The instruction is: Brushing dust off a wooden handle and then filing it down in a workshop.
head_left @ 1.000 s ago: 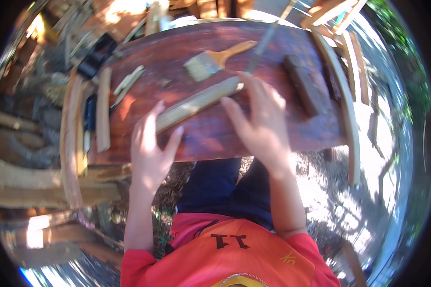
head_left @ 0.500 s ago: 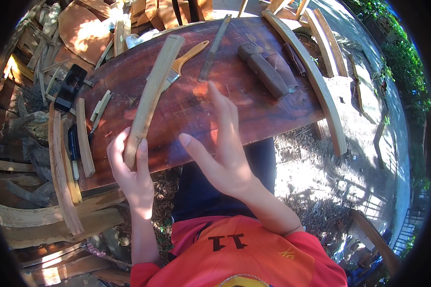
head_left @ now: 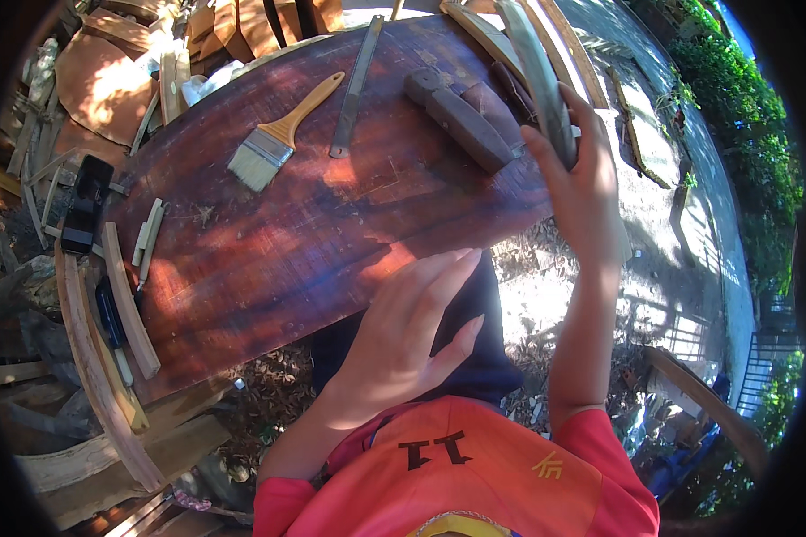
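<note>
My right hand (head_left: 587,170) is at the table's right end, fingers and thumb closed round the lower end of a wooden strip (head_left: 539,76), which points away from me. That strip lies over or just above another curved wooden strip (head_left: 476,31), and the hand hides part of the overlap. My left hand (head_left: 412,313) holds nothing; it hovers over my lap by the table's near edge, fingers stretched and thumb apart. On the dark red wooden table (head_left: 287,295) lie a flat paintbrush (head_left: 282,134) with an orange handle and a flat metal bar like a file (head_left: 358,89).
A brown, blocky tool (head_left: 461,121) rests right of the metal bar. On the left are a black device (head_left: 85,204), thin pale sticks (head_left: 148,237), a curved wooden strip (head_left: 130,304) and a black-handled tool (head_left: 110,313). Scrap wood is piled beyond; leaves and shavings cover the ground.
The wooden strip has left my left hand; my right hand, empty before, now grips one at the right. My left hand has moved right and opened. The view has shifted rightward.
</note>
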`<state>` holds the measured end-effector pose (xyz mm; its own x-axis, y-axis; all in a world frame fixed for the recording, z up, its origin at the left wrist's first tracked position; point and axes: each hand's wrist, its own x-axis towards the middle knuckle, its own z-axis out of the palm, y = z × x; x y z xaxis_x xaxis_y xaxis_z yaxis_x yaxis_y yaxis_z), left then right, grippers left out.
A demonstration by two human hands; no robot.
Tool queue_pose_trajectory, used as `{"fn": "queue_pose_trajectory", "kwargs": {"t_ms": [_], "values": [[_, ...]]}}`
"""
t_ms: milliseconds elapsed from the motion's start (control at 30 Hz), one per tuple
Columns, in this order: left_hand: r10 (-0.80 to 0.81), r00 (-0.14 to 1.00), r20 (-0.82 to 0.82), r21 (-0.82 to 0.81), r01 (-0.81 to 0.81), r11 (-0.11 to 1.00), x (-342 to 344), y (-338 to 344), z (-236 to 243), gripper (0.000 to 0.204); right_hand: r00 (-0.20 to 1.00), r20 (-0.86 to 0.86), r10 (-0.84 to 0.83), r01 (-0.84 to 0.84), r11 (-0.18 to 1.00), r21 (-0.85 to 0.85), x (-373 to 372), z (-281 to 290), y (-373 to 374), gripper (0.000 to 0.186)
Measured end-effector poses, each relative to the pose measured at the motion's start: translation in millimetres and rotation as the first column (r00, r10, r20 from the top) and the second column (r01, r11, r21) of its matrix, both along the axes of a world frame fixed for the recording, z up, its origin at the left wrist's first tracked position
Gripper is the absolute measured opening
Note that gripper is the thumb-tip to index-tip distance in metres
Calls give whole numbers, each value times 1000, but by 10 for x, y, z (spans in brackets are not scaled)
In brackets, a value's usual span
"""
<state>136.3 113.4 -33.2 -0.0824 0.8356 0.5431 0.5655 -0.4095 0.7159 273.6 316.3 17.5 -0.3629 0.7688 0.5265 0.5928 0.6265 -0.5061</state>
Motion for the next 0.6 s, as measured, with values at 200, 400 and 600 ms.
{"fn": "queue_pose_trajectory", "kwargs": {"t_ms": [200, 400, 600], "values": [[-2, 996, -85, -90, -5, 996, -67, 145, -8, 45, 890, 411, -199, 210, 977, 18, 320, 74, 584, 59], [-48, 997, -53, -121, 41, 992, -93, 215, -96, 39, 892, 409, -193, 211, 978, 2, 296, -45, 697, 57], [-56, 997, -52, -114, 50, 992, -130, 234, -99, 39, 881, 430, -198, 209, 978, 22, 299, -102, 751, 55]]}}
